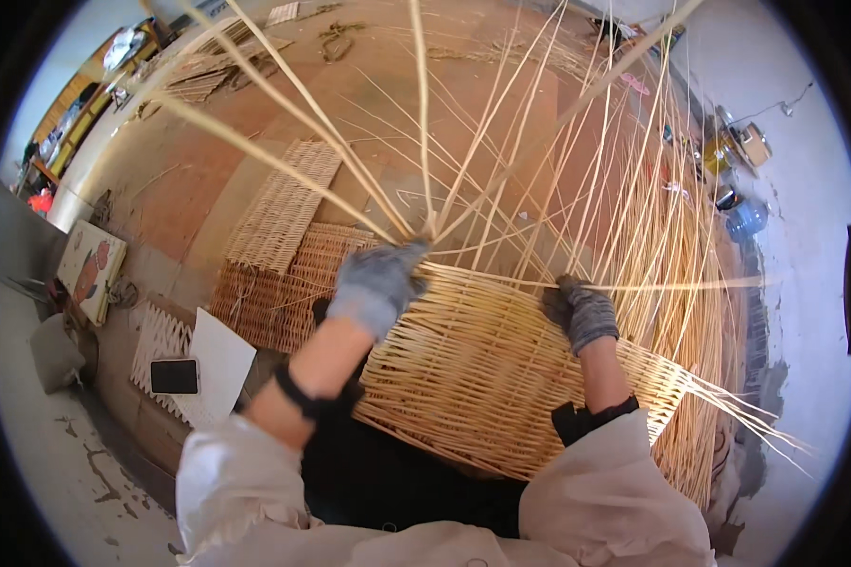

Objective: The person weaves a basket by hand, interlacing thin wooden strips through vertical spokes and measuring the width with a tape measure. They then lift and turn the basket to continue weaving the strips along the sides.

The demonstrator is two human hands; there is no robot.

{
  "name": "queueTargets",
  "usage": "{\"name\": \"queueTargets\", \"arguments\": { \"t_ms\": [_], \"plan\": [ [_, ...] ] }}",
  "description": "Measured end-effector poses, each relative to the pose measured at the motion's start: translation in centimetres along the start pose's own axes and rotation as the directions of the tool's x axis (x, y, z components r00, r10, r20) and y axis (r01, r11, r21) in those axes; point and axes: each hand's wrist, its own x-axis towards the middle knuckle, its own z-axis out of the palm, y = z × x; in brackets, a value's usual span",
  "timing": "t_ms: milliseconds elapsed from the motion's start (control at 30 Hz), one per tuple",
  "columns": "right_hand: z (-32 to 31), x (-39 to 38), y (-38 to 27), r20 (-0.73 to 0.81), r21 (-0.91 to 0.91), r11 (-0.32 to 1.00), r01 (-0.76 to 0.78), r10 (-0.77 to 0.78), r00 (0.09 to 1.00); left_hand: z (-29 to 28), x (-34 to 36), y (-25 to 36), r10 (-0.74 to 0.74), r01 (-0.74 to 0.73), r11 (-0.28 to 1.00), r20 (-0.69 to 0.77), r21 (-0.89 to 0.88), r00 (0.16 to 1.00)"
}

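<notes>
A partly woven wicker panel (482, 369) lies across my lap, with long bare willow rods (423, 113) fanning up and away from its far edge. My left hand (378, 283), in a grey glove, is closed round the rods at the panel's far left corner; motion blurs it a little. Farther right, my right hand (581, 312), also gloved, grips a thin willow rod along the same edge. That rod runs out past the hand to the right. Loose rod ends (738, 406) stick out from the panel's right corner.
A large bundle of willow rods (676, 340) lies along the right wall. Finished woven panels (274, 227) lie on the floor to the left. Beside them are a phone (175, 376), a white sheet (219, 364) and a decorated box (93, 269). A blue water bottle (747, 219) stands at the right.
</notes>
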Motion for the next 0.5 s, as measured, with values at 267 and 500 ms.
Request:
{"name": "queueTargets", "arguments": {
  "t_ms": [267, 500],
  "plan": [
    [3.9, 1.0, -1.6, 0.445, -0.623, 0.534, 0.571, -0.358, 0.821, 4.9, 2.2, 5.5, 0.168, -0.195, 0.981, -0.538, 0.005, 0.826],
    [-0.4, 4.0, -4.1, 0.332, -0.186, 0.604, 0.775, -0.704, 0.628, 4.5, 3.1, 7.6, 0.050, -0.100, 0.987, -0.358, -0.123, 0.932]
  ]
}}
